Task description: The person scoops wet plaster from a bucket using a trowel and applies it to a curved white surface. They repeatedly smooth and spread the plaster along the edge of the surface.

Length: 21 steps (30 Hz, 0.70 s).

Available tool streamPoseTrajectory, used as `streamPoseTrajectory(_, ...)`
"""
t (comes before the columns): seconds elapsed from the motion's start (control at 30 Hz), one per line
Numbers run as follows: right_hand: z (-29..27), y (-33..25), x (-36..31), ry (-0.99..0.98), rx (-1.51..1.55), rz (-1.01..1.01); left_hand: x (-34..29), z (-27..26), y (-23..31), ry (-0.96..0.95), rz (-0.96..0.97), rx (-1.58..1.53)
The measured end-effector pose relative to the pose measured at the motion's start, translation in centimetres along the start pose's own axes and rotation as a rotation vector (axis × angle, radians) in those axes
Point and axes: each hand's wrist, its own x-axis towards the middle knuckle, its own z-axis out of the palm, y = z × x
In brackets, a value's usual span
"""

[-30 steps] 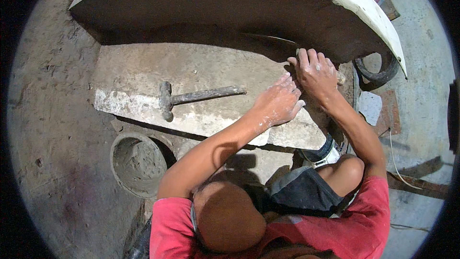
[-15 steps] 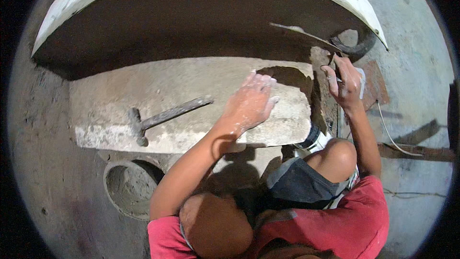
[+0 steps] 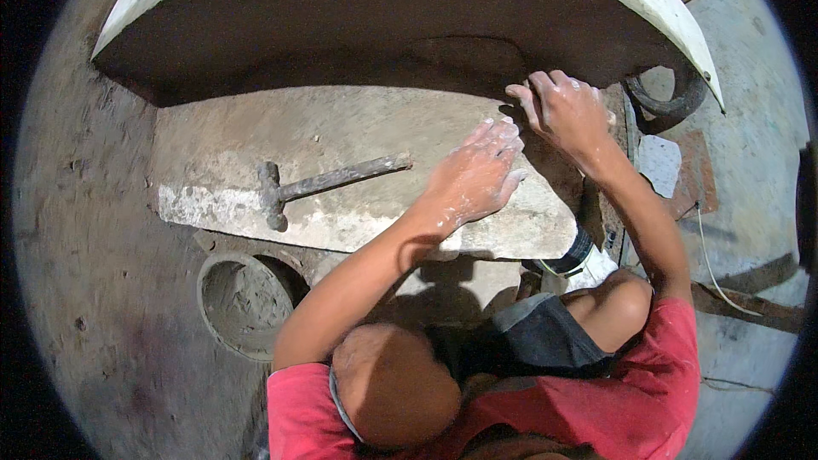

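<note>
My left hand (image 3: 477, 175), dusted white, lies flat with fingers stretched on a pale stone-like slab (image 3: 341, 119). My right hand (image 3: 567, 115) is closed beside the slab's far right end, at the shadowed underside of a large curved white-edged piece (image 3: 298, 17). From its fingers a thin bent strip (image 3: 498, 39) seems to run into the dark; its outline is faint, and its held end is hidden. A hammer (image 3: 336, 177) with a whitened handle rests on the slab, left of my left hand.
A round bowl of grey paste (image 3: 247, 307) stands on the floor at the left. Right of the slab are a dark ring (image 3: 682, 102), a white scrap (image 3: 659, 163), a brown board (image 3: 699, 175) and a pale cord (image 3: 720, 277). A black-and-white container (image 3: 579, 251) stands by my knee.
My right hand has moved left and closer to my left hand, taking the thin strip along into the shade. My left hand stays on the slab. The whole view has shifted slightly.
</note>
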Motion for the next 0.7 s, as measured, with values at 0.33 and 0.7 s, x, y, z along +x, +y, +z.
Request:
streamPoseTrajectory(0.33,-3.2,1.0,-2.4,0.335,0.051,-0.147,-0.1,0.6,-0.4,-0.021,0.006,-0.017)
streamPoseTrajectory(0.7,-2.1,-1.3,0.4,0.391,-0.121,-0.107,0.3,0.0,-0.1,-0.026,0.009,0.033)
